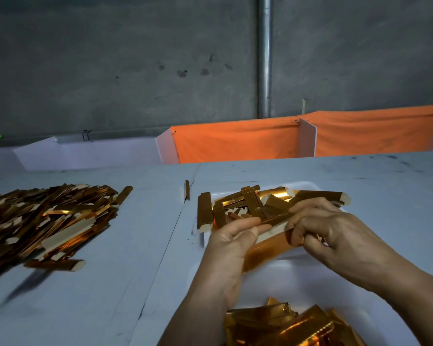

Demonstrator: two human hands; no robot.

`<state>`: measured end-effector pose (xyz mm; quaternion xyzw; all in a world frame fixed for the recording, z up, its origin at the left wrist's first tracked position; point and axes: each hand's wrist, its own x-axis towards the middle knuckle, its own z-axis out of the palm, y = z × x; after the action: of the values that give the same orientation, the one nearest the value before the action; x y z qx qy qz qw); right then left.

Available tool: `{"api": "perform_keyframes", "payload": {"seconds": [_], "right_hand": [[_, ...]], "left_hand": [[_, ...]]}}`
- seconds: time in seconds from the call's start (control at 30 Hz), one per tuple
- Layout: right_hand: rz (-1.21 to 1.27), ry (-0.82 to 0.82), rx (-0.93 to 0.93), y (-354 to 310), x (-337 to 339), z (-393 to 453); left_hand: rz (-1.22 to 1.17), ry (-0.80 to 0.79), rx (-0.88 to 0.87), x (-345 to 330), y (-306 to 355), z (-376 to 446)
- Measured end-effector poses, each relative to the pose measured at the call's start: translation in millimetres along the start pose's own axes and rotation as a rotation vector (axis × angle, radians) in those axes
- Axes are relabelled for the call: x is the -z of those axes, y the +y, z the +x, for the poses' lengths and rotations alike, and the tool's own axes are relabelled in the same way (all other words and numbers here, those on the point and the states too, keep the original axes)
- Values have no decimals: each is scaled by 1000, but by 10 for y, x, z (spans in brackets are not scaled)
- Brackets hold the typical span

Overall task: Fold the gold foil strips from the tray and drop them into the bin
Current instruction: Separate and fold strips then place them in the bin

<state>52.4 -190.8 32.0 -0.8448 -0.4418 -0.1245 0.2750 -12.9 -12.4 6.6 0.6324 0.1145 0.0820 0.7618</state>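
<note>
One gold foil strip (pixel 268 248) is gripped over the tray (pixel 310 283) by curled fingers of left hand (pixel 231 242) & right hand (pixel 328 228), fold judged mid-way; many strips left in tray, bin can't be identified w/ certainty.

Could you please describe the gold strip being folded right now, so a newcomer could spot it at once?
Start at the white plastic tray on the grey table. Above its middle, the left hand and the right hand hold one long gold foil strip between them. Unlike the loose strips lying around it, it is lifted and gripped at both ends.
</note>
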Motion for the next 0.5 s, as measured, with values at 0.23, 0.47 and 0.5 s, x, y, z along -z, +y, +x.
{"api": "perform_keyframes", "payload": {"seconds": [0.23, 0.47, 0.5], "right_hand": [[316, 170, -270, -13, -37, 16], [516, 283, -413, 10, -7, 28], [542, 285, -414, 17, 1, 29]], "left_hand": [[70, 23, -124, -93, -14, -48], [295, 47, -330, -129, 52, -94], [364, 63, -408, -127, 55, -96]]}}
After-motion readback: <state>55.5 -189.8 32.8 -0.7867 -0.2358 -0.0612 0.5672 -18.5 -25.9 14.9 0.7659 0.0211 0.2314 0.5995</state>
